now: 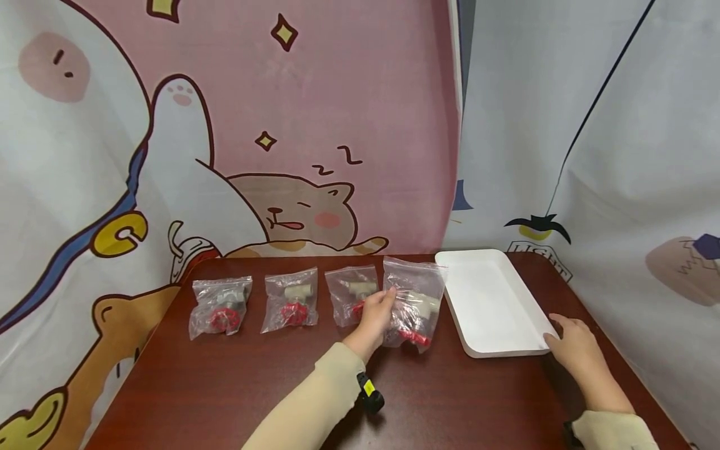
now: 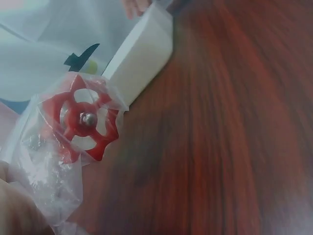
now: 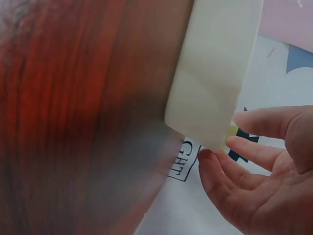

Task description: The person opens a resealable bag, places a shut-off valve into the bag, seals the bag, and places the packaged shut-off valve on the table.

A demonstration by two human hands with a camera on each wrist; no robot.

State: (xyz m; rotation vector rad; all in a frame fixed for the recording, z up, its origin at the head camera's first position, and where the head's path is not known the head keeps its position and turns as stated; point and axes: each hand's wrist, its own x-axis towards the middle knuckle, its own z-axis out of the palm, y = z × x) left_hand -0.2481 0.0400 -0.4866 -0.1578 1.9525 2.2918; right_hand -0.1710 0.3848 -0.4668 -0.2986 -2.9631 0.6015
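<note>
My left hand grips a clear zip bag by its left side, thumb on the near face. Inside it is a pale valve with a red handwheel, seen close up in the left wrist view. The bag overlaps the left edge of a shallow white tray in the head view. At the tray's near right corner is my right hand, fingers loosely bent and spread, with thumb and fingertips right at the rim.
Left of the held bag, more bagged valves lie in a row: one close beside it, another in the middle, and one at the far left. They rest on a dark red-brown table. Printed cloth hangs behind.
</note>
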